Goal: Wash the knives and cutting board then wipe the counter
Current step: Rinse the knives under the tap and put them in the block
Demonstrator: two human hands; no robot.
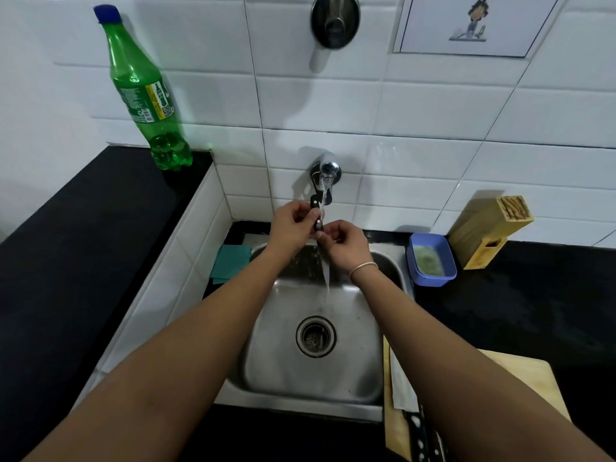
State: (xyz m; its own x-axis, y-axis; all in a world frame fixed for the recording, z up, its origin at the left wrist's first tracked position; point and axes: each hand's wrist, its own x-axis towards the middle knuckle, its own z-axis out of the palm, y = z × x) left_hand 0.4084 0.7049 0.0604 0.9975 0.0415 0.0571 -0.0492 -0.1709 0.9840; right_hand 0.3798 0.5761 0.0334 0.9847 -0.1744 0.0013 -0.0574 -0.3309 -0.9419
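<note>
1. Nearest the camera, at the lower right, a wooden cutting board [533,381] lies on the black worktop [520,311], its left edge just beside the sink. The right forearm crosses over it.
2. On that board lies a large knife [405,391]: its pale blade points away from the camera and its dark riveted handle runs toward the bottom edge, partly hidden by the forearm.
3. The steel sink [366,371] sits between the two stretches of worktop, with a round drain [315,335] in its floor. A thin stream of water [326,275] falls into the basin just above the drain.
4. Over the far end of the sink both hands meet under the stream. The left hand [293,225] has its fingers curled and pinches the black handle of a small knife [316,211], which stands roughly upright in the water.
5. The right hand [343,243], a thin bangle on its wrist, has its fingers curled at the lower part of the same knife; the blade is hidden, so I cannot tell just what they touch.
6. A folded teal cloth [231,261] lies at the sink's far left corner; a blue container [433,261] with pale contents stands at the far right, a wooden knife block [490,228] just beyond it.
7. The tap [328,171] juts from the white tiled wall [416,105].
8. A green plastic bottle [146,95] stands on the raised left worktop against the wall.
</note>
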